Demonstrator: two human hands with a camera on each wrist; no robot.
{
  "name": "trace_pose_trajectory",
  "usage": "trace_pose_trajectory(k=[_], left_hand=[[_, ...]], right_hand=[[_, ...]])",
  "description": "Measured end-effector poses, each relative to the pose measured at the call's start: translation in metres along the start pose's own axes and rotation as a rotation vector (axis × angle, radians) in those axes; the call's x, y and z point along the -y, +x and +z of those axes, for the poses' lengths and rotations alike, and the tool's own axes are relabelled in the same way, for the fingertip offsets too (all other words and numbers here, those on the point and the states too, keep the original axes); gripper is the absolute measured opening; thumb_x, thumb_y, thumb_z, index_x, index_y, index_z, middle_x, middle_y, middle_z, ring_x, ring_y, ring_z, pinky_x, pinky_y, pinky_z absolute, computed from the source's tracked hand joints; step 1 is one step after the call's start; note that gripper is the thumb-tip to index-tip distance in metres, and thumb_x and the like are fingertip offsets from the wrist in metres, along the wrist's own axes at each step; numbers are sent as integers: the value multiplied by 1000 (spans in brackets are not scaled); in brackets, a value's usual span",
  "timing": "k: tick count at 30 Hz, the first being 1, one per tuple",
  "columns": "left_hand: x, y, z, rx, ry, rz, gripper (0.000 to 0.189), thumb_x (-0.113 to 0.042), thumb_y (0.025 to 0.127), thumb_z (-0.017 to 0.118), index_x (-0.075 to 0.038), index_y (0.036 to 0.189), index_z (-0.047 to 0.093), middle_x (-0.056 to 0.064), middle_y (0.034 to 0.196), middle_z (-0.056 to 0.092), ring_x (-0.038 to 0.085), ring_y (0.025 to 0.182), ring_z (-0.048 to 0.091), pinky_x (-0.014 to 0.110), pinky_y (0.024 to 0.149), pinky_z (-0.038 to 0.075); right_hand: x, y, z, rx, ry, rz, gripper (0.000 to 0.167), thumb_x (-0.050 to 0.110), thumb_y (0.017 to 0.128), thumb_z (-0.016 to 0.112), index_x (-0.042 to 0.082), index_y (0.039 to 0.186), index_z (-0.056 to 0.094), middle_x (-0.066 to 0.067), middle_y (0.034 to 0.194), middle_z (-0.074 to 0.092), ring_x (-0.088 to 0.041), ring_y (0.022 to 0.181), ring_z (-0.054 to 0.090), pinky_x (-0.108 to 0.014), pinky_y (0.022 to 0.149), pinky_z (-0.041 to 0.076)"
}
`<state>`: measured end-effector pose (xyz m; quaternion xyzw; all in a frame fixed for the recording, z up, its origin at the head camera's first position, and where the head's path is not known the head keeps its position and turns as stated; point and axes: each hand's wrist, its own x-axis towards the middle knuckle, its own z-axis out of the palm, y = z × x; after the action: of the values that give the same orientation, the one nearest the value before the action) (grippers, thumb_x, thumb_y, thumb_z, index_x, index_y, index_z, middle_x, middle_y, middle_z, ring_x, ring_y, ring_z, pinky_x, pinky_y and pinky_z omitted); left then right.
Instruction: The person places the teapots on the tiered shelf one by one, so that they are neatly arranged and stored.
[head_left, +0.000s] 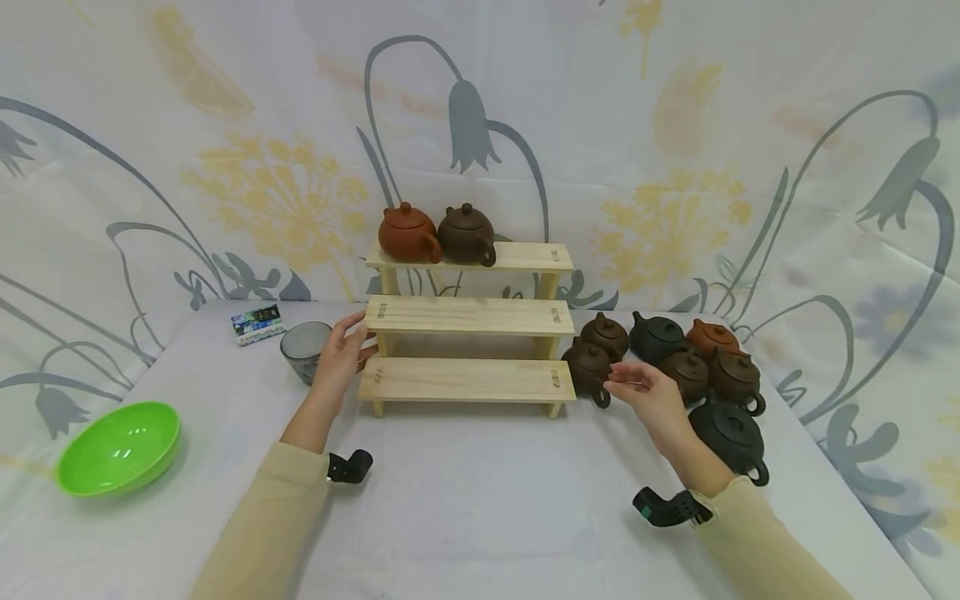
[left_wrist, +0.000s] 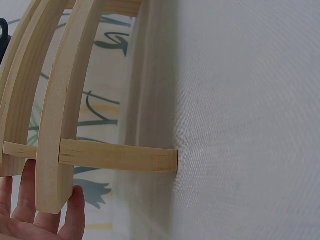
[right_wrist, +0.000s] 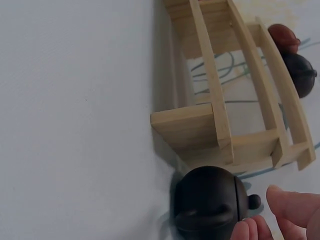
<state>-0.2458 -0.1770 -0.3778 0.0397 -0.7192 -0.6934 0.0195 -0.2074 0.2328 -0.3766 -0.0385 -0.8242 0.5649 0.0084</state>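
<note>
A three-tier wooden shelf (head_left: 467,317) stands on the white-covered table. On its top board sit a reddish-brown teapot (head_left: 407,233) and a dark brown teapot (head_left: 465,236). My left hand (head_left: 342,357) is at the shelf's left end, fingers extended along the board ends in the left wrist view. Close to the shelf's right end is another dark brown teapot (head_left: 586,367). Beside it my right hand (head_left: 651,402) reaches in, thumb and fingers apart. In the right wrist view the fingertips overlap the teapot's edge near its lid knob (right_wrist: 254,201).
Several more teapots cluster at the right, including a black teapot (head_left: 729,435) in front and another reddish-brown teapot (head_left: 711,337) behind. To the left are a grey glass cup (head_left: 303,346), a small patterned box (head_left: 257,324) and a green bowl (head_left: 120,450). A floral cloth (head_left: 570,108) hangs behind.
</note>
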Motion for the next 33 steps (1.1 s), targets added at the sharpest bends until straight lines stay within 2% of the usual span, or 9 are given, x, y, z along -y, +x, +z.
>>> trace_pose_trajectory(k=[4,9,13,18,21,26,33], left_hand=[[1,0,0,-3,1,7,49,-32,102,36,-14,146,26,20,136,42,35,121,46,42,101,33],[1,0,0,-5,-2,11,49,-33,102,36,-14,146,27,20,136,42,35,121,46,42,101,33],[2,1,0,0,-3,14,49,-33,102,35,-14,147,26,20,137,42,34,121,46,43,101,33],[1,1,0,-1,-4,9,50,-33,102,35,-14,147,25,21,137,41,35,122,45,43,102,33],[1,0,0,-1,-5,1,49,-31,102,36,-14,147,26,20,137,41,35,122,45,43,102,32],[-3,-2,0,7,-8,-7,48,-29,103,35,-15,147,24,21,139,39,36,123,44,44,103,30],[0,0,0,0,-1,-5,48,-31,102,36,-15,146,27,20,137,41,35,122,45,43,103,31]], right_hand=[[-9,0,1,3,-6,26,41,11,88,66,-5,123,52,-12,109,58,-2,85,56,-26,82,49],[-16,0,3,12,-3,56,40,9,88,65,-7,122,52,-15,111,58,-3,84,56,-24,78,49],[-18,1,4,21,-9,91,41,9,87,66,-7,122,52,-13,106,58,-4,83,55,-22,75,49],[-21,4,6,59,-6,131,41,9,89,63,-10,123,50,-13,106,56,-6,81,56,-21,73,50],[-23,6,7,108,-3,132,39,7,92,58,-13,124,46,-18,111,52,-7,83,56,-22,75,50],[-23,6,8,175,54,113,35,2,95,51,-18,122,40,-20,107,51,-9,84,59,-26,78,51],[-24,6,6,153,87,117,33,0,95,50,-18,121,41,-20,105,54,-10,83,61,-27,78,51]])
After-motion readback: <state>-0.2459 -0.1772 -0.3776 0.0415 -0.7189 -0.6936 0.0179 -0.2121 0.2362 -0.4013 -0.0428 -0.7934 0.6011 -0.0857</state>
